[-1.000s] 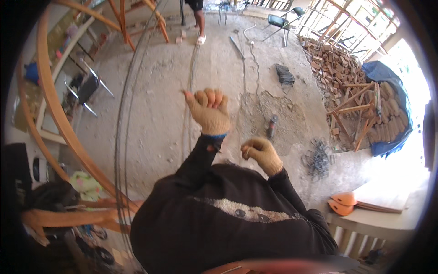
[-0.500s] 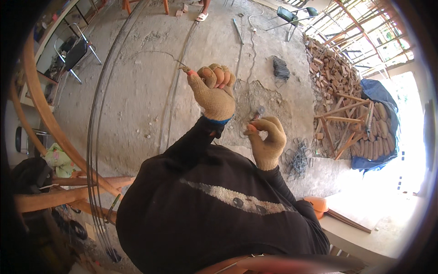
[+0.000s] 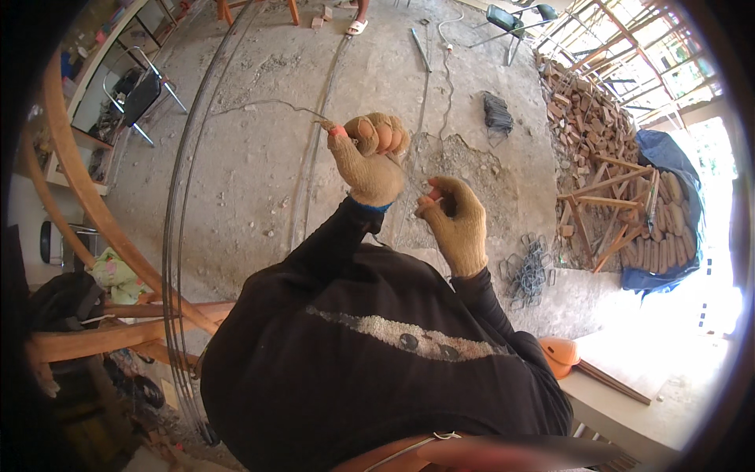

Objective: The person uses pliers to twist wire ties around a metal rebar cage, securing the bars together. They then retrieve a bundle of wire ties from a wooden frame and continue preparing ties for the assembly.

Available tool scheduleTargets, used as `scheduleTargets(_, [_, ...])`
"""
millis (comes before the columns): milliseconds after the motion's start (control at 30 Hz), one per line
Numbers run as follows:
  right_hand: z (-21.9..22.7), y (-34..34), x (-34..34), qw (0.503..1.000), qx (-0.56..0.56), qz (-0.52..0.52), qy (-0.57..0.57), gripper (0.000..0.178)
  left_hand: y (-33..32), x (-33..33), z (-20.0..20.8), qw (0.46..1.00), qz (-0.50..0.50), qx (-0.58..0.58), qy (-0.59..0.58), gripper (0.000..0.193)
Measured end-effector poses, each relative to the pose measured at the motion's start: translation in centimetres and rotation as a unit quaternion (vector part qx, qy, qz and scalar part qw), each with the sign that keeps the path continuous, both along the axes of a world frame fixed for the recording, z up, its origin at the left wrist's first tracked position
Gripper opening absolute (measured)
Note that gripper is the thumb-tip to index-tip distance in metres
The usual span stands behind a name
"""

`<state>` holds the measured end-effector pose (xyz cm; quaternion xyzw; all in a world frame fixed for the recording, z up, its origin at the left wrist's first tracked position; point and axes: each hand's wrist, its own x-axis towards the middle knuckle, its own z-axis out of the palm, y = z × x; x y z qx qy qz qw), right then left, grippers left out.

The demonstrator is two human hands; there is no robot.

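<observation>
My left hand [image 3: 373, 161], in a tan glove with bare fingertips, is closed around a thin metal wire [image 3: 277, 101]. The wire leaves the fist near the thumb and curves away to the left above the concrete floor. To the right and a little nearer, my right hand [image 3: 458, 226], gloved alike, is curled with thumb and fingertips brought close together. Whatever may lie between those tips is too small to make out. Behind both hands, the floor has a broken, rubbly patch [image 3: 464, 163].
Long dark steel rods [image 3: 178, 181] run along my left past a wooden frame [image 3: 102, 212]. A wire bundle [image 3: 497, 112] and a tangled heap of wire loops [image 3: 529, 271] lie right. Beyond are bricks [image 3: 586, 106]. Another person's sandalled foot [image 3: 356, 27] shows at the far edge.
My right hand has risen slightly toward the left one, its thumb and fingertips now turned more upward. The left fist keeps its hold on the wire. The whole view has shifted slightly.
</observation>
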<state>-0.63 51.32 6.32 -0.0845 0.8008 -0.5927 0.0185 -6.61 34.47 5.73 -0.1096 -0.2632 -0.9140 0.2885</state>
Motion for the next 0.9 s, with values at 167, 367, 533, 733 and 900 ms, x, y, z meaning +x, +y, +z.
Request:
scheduleTargets(167, [0.3, 0.7, -0.4, 0.993, -0.008, 0.065, -0.1, 0.017, -0.2, 0.0, -0.2, 0.999, 0.008, -0.044, 0.024, 0.073])
scheduleTargets(367, [2.6, 1.4, 0.4, 0.981, -0.036, 0.191, -0.026, 0.013, -0.3, -0.1, -0.6, 0.999, 0.008, -0.029, 0.037, 0.072])
scheduleTargets(533, [2.6, 0.1, 0.8, 0.982, 0.036, 0.134, 0.126, 0.019, -0.4, 0.1, -0.4, 0.996, -0.043, 0.015, 0.078, 0.071])
scheduleTargets(733, [1.9, -0.6, 0.9, 0.98, 0.13, 0.022, 0.147, 0.019, -0.2, 0.5, 0.3, 0.989, -0.031, 0.044, 0.137, 0.073])
scheduleTargets(900, [0.7, -1.5, 1.3, 0.993, 0.079, 0.019, 0.085, 0.01, -0.1, 1.7, 0.2, 0.985, -0.036, -0.022, 0.166, 0.074])
